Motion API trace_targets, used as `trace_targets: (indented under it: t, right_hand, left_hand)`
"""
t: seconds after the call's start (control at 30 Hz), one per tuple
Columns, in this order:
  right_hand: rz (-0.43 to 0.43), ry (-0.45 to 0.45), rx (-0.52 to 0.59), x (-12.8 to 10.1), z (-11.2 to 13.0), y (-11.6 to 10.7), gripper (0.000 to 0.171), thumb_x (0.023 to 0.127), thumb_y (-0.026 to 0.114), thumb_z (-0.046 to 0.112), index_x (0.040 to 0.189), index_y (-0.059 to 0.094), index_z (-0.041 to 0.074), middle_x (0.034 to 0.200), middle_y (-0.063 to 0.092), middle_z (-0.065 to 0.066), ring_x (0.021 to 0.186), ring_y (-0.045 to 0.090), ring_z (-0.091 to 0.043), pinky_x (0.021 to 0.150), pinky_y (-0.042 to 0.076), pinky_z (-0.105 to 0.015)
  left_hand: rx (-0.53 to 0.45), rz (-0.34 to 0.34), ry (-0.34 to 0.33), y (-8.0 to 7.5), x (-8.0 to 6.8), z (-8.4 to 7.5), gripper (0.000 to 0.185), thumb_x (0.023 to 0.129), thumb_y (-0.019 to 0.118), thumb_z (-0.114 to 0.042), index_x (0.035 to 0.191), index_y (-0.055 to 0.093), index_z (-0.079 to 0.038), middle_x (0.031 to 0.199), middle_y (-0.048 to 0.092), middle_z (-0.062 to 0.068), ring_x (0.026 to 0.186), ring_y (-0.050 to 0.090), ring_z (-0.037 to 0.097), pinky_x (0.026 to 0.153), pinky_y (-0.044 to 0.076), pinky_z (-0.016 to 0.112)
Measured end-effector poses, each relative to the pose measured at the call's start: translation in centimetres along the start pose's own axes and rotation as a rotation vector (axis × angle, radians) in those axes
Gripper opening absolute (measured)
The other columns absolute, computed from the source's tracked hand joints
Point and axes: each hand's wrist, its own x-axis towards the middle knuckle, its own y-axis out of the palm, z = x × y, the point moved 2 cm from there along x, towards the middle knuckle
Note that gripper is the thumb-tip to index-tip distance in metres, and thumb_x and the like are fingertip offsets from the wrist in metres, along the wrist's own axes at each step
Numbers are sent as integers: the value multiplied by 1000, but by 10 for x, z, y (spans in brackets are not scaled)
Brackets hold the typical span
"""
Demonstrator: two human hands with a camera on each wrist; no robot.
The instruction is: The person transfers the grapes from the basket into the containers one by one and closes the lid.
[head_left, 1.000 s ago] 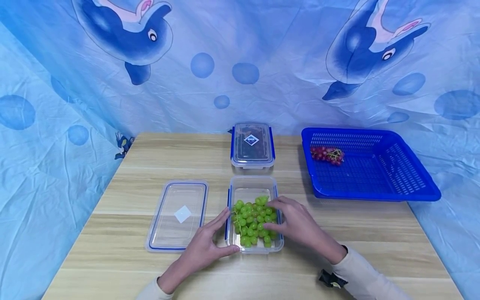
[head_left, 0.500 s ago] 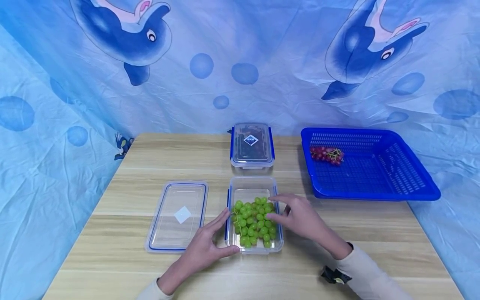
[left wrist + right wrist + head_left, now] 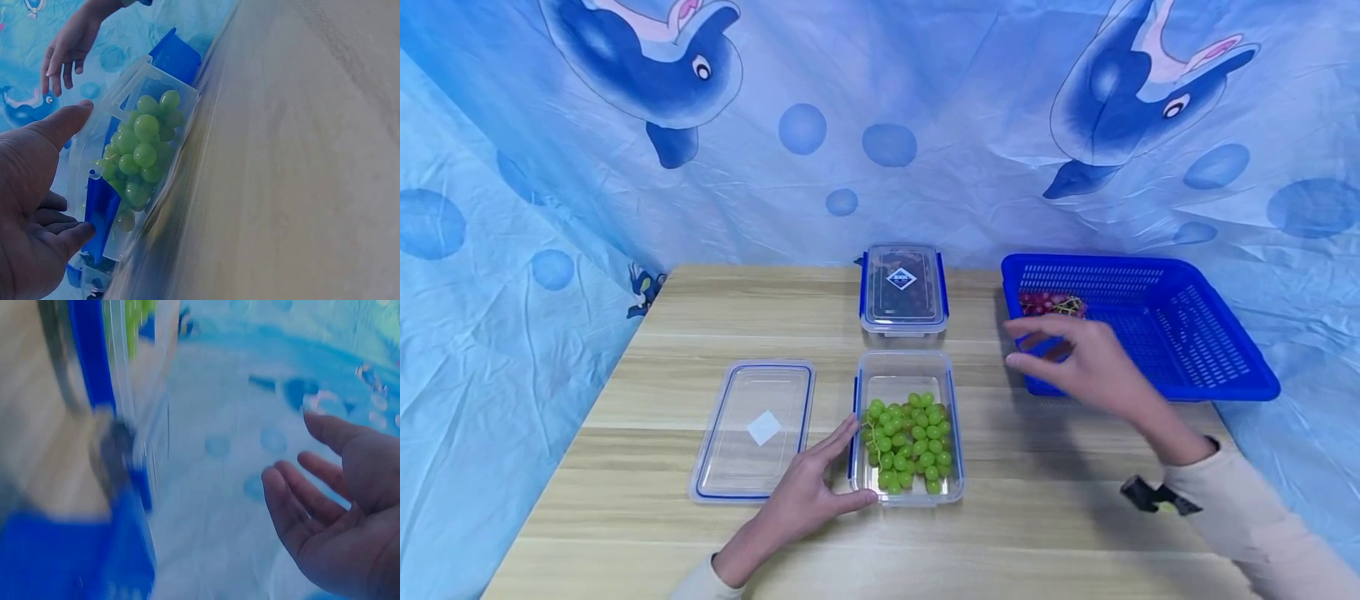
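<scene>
A bunch of green grapes [image 3: 910, 442] lies in a clear plastic container [image 3: 902, 367] with blue side clips. My left hand [image 3: 808, 492] rests against the container's left side and near corner, thumb and fingers spread; the left wrist view has this hand [image 3: 31, 200] beside the clear wall and a blue clip [image 3: 100, 215]. In the air over the near left edge of the blue basket [image 3: 1225, 333] is my right hand [image 3: 1090, 358], with nothing in its loosely bent fingers. Red grapes [image 3: 1052, 304] lie in that basket, partly hidden behind the hand.
A clear lid [image 3: 752, 458] with a blue seal and white label lies left of the container. Behind the container stands a lidded box [image 3: 904, 300] with blue clips. A blue dolphin-print cloth [image 3: 962, 100] hangs behind the wooden table [image 3: 647, 517].
My right hand has left the green grapes and moved right and away from me to the blue basket. The left hand stays at the container.
</scene>
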Motion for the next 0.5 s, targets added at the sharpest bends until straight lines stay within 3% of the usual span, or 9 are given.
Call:
trace_targets:
  t: [0.23,0.37,0.5]
  right_hand:
    - [20,-27,-103,29,-41,-49,31,86,85,16,116,78,18,98,78,4,83,69,-3,68,57,-15]
    - [58,-46,-126,44,-73,-63,31,85,85,14,114,79,15,98,78,2,84,70,-7,70,55,-10]
    - [103,-33,-126,56,-101,-70,32,85,86,15,115,79,12,107,78,-8,78,68,-8,60,50,-12]
  left_hand:
    - [1,1,-8,-1,0,-1,102,74,89,-47,154,41,-6,162,35,11,144,42,35,118,34,51]
    - [1,-3,-8,-1,0,-1,101,73,91,-42,154,42,-5,161,35,11,143,43,35,118,34,53]
    - [4,-4,-7,0,0,-1,101,74,90,-44,154,42,-6,161,36,11,143,43,35,117,35,53]
